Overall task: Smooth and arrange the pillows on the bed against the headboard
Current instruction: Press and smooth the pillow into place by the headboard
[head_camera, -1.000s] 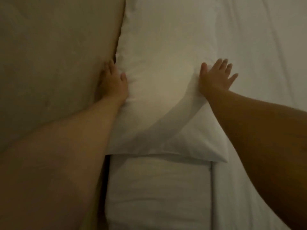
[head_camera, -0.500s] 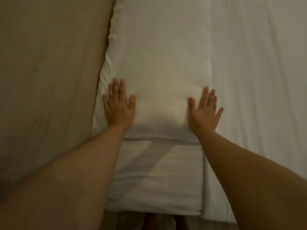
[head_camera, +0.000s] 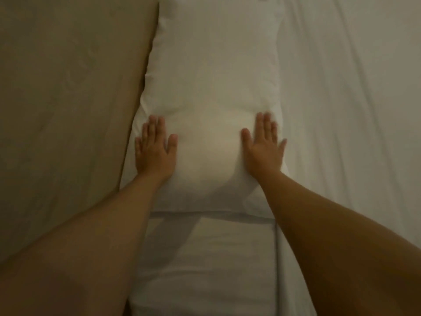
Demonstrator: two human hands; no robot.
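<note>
A white pillow lies lengthwise on the bed, its left long side against the tan padded headboard. My left hand presses flat on the pillow's near left part, fingers apart. On the near right part my right hand lies flat too, its little finger at the pillow's right edge. The pillow bulges between my palms. A second white pillow lies nearer to me, its far end tucked under the first one's near edge.
White bed sheet with soft creases fills the whole right side. The headboard runs along the left, slanting toward the lower left. My forearms cross the lower corners of the view.
Both hands have slid forward along the pillow from its near edge, and the right hand moved inward. The view has shifted closer over the pillows.
</note>
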